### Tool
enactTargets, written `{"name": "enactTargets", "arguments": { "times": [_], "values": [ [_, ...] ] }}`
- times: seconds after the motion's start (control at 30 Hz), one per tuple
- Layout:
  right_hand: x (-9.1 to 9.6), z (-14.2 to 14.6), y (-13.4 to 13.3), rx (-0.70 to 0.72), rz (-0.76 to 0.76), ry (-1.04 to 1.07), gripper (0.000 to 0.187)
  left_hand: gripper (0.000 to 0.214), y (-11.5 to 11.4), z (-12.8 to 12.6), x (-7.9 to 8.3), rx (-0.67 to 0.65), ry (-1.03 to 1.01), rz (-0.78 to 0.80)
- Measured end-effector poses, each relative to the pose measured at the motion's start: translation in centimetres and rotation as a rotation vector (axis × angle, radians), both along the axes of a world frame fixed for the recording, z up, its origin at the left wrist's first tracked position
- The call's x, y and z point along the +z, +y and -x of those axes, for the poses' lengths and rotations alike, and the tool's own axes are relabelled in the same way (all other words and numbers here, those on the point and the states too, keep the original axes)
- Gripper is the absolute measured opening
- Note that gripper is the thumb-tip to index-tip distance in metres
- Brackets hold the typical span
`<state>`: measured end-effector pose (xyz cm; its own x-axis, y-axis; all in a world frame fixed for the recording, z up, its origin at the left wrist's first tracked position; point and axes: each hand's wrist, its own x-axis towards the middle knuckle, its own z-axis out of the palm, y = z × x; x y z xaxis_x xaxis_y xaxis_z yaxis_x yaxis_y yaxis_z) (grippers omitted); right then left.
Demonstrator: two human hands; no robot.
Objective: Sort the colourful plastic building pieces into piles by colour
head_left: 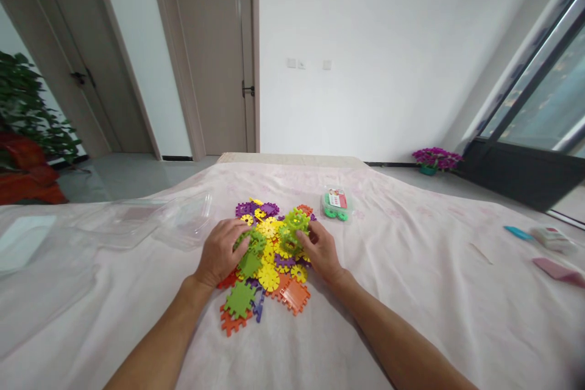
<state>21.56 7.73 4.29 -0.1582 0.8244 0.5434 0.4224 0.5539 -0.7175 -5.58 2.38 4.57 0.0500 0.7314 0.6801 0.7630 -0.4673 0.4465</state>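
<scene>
Pieces [269, 278] lie between left fingers [242, 248] (hold unclear) and right fingers [303, 239]; the latter grip light-green gears [292, 225].

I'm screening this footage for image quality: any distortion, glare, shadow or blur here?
Head view: edge distortion, with the left door leaning; head view: faint glints on the clear plastic containers; head view: a soft shadow along the right forearm; head view: a dark, blurred patch in the lower right corner.
</scene>
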Motion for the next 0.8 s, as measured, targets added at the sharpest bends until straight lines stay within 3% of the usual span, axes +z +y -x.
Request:
{"name": "enactTargets", "arguments": {
  "times": [0.13,0.27,0.37,0.57,0.67,0.8],
  "values": [
    [-0.2,0.0,0.1,0.013,0.066,0.043,0.032,0.032,0.6,-0.2,-0.7,0.033,0.147,0.149],
    [-0.3,0.0,0.6,-0.015,0.098,0.004,0.031,0.037,0.8,0.0,-0.9,0.124,0.169,0.203],
    [-0.5,0.0,1.0,-0.003,0.123,0.012,0.031,0.034,0.9,0.1,-0.8,0.132,0.155,0.201],
    [-0.5,0.1,1.2,0.093,0.167,0.163,0.054,0.019,1.4,-0.7,-0.5,0.097,0.069,0.078],
    [-0.5,-0.2,1.1,0.076,0.097,0.081,0.051,0.019,1.0,-2.2,0.7,0.040,-0.012,0.004],
    [-1.1,-1.1,1.5,0.032,-0.011,0.018,0.041,0.031,-0.3,-2.8,4.5,-0.007,-0.049,-0.111]
  ]
}}
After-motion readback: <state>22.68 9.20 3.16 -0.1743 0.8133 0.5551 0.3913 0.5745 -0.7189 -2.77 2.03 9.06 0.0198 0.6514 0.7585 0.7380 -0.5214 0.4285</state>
